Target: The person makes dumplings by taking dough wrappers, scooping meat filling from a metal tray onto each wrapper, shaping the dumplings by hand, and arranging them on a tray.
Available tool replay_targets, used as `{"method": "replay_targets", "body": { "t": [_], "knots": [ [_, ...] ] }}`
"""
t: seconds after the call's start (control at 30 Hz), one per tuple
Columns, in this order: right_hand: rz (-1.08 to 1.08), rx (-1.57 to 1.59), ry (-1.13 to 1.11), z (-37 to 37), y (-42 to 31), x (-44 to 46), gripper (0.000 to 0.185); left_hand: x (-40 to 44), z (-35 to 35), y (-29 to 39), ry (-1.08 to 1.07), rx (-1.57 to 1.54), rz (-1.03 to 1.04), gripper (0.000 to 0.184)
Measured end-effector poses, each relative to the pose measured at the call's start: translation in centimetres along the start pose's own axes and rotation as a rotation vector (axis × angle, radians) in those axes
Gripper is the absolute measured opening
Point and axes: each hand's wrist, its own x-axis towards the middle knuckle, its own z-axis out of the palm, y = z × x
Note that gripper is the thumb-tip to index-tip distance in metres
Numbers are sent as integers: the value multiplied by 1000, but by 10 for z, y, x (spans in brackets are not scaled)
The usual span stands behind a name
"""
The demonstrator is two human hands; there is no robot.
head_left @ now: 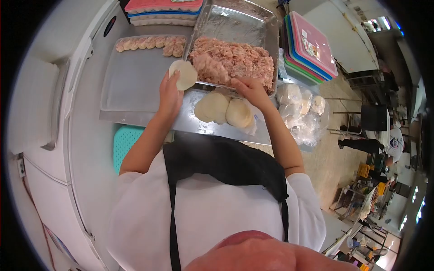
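Note:
My left hand [170,92] is closed on a round, pale dumpling wrapper [186,76], held up by the tray's left corner. My right hand [249,89] is closed at the near edge of the ground meat filling [239,58]. Its fingers seem to grip a tool, but meat hides it and I cannot make out its kind. The filling fills the near part of a deep metal tray [235,20]. Two overlapping stacks of dumpling wrappers [211,107] lie on the metal counter just below my hands. At the left, filled dumplings [149,43] line the far end of a plastic tray [135,81].
Bagged wrappers [300,110] sit right of the meat tray. Stacked coloured lids [312,45] stand behind them, and stacked trays with a pink lid [162,7] at the back left. A teal perforated basket [126,144] is below the counter. Another person [395,142] is far right.

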Motion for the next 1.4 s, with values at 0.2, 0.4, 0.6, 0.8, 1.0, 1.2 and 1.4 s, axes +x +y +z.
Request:
{"method": "replay_targets", "body": {
  "t": [0.2,0.4,0.6,0.8,1.0,1.2,1.4],
  "knots": [
    [111,444,113,-7,-22,6,30,26,94,-8,-212,-376,-143,47],
    [-109,-107,242,-4,-16,-5,29,51,111,-4,-239,-503,-185,64],
    [-103,-433,347,-46,-46,-39,25,68,86,-12,-106,-347,-122,61],
    [-223,-535,408,-26,-32,-19,26,58,97,-10,-255,-314,-164,37],
    [-6,-719,416,-32,6,-13,25,64,84,-31,-152,-283,-120,31],
    [-124,-588,377,-32,-35,-42,23,64,90,-11,-158,-443,-276,51],
    [-130,-781,229,-54,-71,-47,24,44,108,5,-120,-392,-345,66]
  ]
}}
